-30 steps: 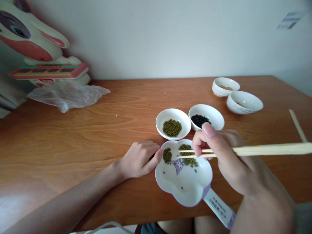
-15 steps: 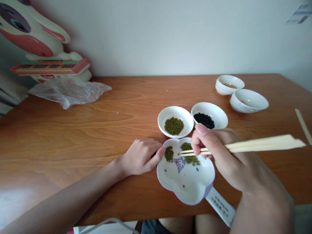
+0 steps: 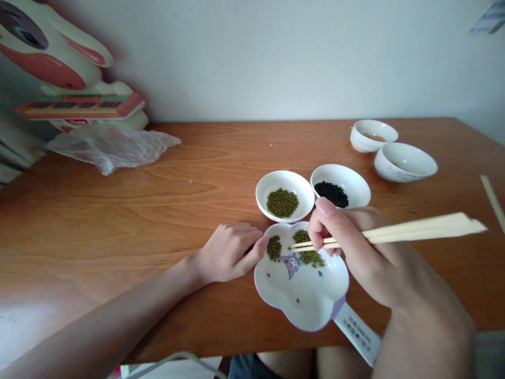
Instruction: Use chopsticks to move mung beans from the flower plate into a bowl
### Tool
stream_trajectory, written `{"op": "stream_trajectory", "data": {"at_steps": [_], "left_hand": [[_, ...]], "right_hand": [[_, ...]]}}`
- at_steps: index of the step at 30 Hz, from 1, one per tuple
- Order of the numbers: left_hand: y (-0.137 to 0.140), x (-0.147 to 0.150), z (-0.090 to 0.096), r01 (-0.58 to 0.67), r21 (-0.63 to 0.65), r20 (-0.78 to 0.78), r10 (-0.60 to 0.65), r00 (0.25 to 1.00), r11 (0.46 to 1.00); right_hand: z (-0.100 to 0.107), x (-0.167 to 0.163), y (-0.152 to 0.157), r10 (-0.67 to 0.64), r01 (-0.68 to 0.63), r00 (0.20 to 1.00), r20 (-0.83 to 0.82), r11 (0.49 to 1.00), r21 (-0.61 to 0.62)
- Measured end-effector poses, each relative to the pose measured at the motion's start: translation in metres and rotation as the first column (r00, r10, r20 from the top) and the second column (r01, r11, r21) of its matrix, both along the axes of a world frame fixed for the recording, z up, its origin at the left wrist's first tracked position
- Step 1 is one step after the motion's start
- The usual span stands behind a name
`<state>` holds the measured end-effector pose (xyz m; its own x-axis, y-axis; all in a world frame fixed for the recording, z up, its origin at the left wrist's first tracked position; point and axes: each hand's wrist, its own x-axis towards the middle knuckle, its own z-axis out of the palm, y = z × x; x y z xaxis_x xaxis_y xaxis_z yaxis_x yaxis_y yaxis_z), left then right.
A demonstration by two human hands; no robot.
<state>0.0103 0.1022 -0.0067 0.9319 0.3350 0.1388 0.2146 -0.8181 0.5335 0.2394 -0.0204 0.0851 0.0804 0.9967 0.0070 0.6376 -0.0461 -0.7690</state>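
Head view. The right hand (image 3: 366, 258) pinches the chopsticks (image 3: 418, 230) between thumb and bent fingers; the remaining fingers are mostly hidden behind the thumb and palm. The chopstick tips lie close together over the dish (image 3: 276, 288), between two piles of green beans. A dark speck shows at the tips; whether a bean is gripped cannot be made out. The chopsticks cross the right pile (image 3: 311, 258) and hide a strip of it. The left pile (image 3: 273, 249) lies inside the left rim.

The left hand (image 3: 232, 253) rests on the table (image 3: 165, 210), fingers together, thumb tip at the dish's left rim. Its fingertips are hidden, so whether it pinches the rim cannot be told. The dish handle (image 3: 357, 332) points near and right; the right wrist covers part of its end, and the label print is too small to read.

Beyond the dish, the left bowl (image 3: 262, 196) contains green beans. The right bowl (image 3: 357, 188) contains black beans; the right hand covers its near rim. At far right are two more bowls: the farther (image 3: 359, 141) contains tan grains; the contents of the nearer (image 3: 406, 172) are unclear.

At far left, a clear bag (image 3: 118, 152) covers the base of a toy (image 3: 94, 108), which is cut off above and at left. A stick (image 3: 492, 201) is cut off at right.
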Motion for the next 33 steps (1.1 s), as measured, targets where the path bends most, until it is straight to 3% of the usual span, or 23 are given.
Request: {"op": "stream_trajectory", "data": {"at_steps": [10,22,33], "left_hand": [[0.0008,0.0,-0.0014,0.008,0.0,0.014,-0.008,1.0,1.0],[0.0002,-0.0011,-0.0004,0.0,0.007,0.014,0.0,1.0,1.0],[0.0011,0.0004,-0.0007,0.001,0.005,0.008,-0.001,1.0,1.0]], "right_hand": [[0.0052,0.0039,-0.0033,-0.031,0.04,0.994,-0.105,0.996,0.083],[0.0024,0.0015,-0.0014,-0.013,0.011,0.999,-0.035,0.999,-0.033],[-0.0014,0.0017,0.0013,-0.015,0.015,1.0,-0.015,1.0,-0.025]]}}
